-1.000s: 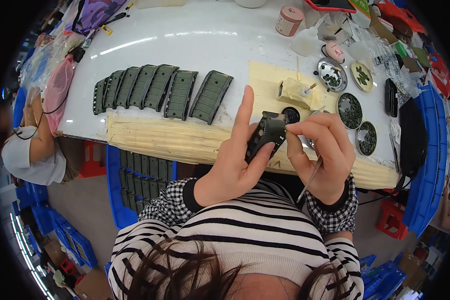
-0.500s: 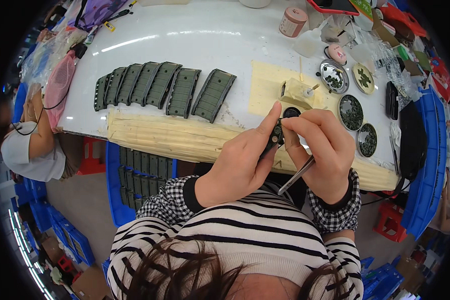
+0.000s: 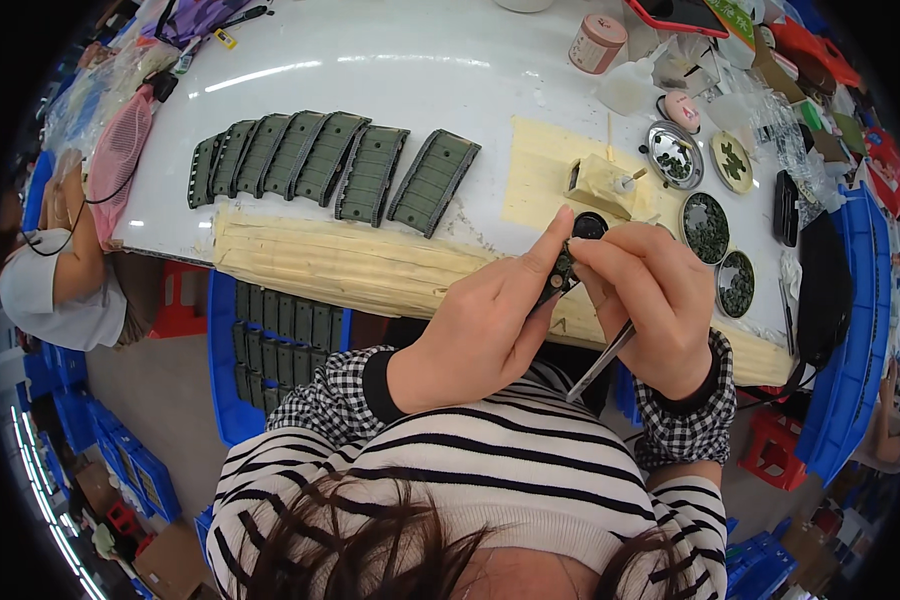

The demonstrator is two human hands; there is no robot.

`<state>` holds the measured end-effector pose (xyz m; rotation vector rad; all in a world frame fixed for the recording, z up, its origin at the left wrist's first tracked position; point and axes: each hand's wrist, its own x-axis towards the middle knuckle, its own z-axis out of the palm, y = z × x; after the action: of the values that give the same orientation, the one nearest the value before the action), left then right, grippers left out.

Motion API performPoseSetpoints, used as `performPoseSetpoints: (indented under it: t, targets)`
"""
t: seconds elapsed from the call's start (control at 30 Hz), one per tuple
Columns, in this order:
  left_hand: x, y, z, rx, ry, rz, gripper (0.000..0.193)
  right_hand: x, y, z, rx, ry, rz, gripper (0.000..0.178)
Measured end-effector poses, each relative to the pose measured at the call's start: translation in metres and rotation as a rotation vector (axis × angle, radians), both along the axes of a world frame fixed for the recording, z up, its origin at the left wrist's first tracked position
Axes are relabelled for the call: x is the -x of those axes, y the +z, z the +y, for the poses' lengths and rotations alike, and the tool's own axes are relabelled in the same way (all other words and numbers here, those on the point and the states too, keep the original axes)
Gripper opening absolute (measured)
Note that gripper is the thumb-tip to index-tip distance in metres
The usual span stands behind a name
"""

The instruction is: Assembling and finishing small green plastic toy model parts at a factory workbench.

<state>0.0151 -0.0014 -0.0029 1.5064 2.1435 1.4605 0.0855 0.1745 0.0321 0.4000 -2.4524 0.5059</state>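
My left hand [image 3: 475, 325] is closed on a small dark part [image 3: 558, 278] with a round brass-coloured spot, held just over the table's front edge. Thumb and forefinger of my right hand [image 3: 660, 305] press together at the part's upper end; anything tiny between them is hidden. Steel tweezers [image 3: 598, 368] lie in the curled fingers of that same hand, pointing down toward my body. Right behind the fingertips is a round black dish [image 3: 590, 224]. A tape-covered block [image 3: 600, 188] with a small white nozzle stands on a yellowish sheet [image 3: 530, 165] beyond it.
Several green segmented strips [image 3: 372, 172] lie in a row on the white table. Round dishes of small dark green pieces [image 3: 705, 228] stand at the right. A padded roll [image 3: 340, 265] lines the front edge. Below, a blue crate [image 3: 222, 350] holds more strips. Another person sits far left.
The view has shifted slightly. Both hands keep their hold on the part and the tweezers, with the right fingers still at its upper end.
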Motion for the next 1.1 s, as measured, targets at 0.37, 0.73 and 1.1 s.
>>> performPoseSetpoints:
  t: [0.37,0.73,1.1]
  targets:
    - [-0.003,-0.002,0.002,-0.027,-0.030,-0.084,0.071,-0.003,0.016,0.004,-0.281,0.001,-0.013,0.030]
    - [-0.003,-0.003,0.005,-0.054,-0.017,-0.083,0.072,-0.007,-0.002,-0.003,-0.006,-0.046,-0.074,0.038]
    - [0.003,-0.015,0.009,-0.233,-0.164,-0.632,0.052,-0.020,0.008,0.008,0.353,-0.285,0.001,0.025]
